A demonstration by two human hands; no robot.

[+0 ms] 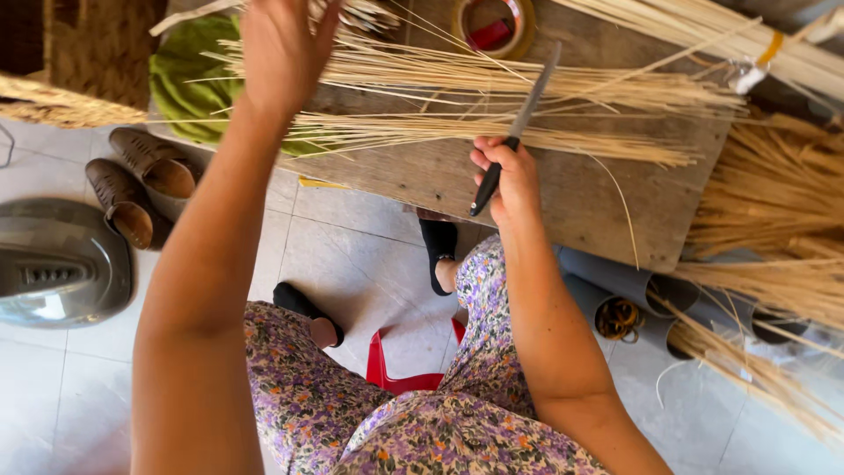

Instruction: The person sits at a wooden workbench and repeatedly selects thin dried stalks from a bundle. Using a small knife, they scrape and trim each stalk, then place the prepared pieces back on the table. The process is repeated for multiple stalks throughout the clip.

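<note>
Pale straw stalks (pixel 492 132) lie spread in loose bundles across a worn wooden board (pixel 580 198), running mostly left to right, thin and dry, with ends fanning out past the board's right edge.

The right hand (pixel 505 176) is closed in a fist around the black handle of a knife (pixel 519 123). Fingers are curled tight together on the handle, thumb side up. The knife's long grey blade points up and away from the hand, lying over the stalks, with its tip near a roll of tape (pixel 492 22) at the board's far edge. The hand sits just at the near edge of the straw.

The left hand (pixel 281 48) reaches out over the left end of the stalks, back of the hand toward the camera. Its fingers run off the top of the view, so I cannot tell how far apart they are or whether they grip any stalks.

A green cloth (pixel 189 75) lies under the straw's left end. On the tiled floor at left stand a pair of brown shoes (pixel 141 185) and a grey helmet (pixel 57 259). More straw is heaped at right, above some grey pipes (pixel 615 281). A red stool (pixel 396 365) shows between the person's knees.
</note>
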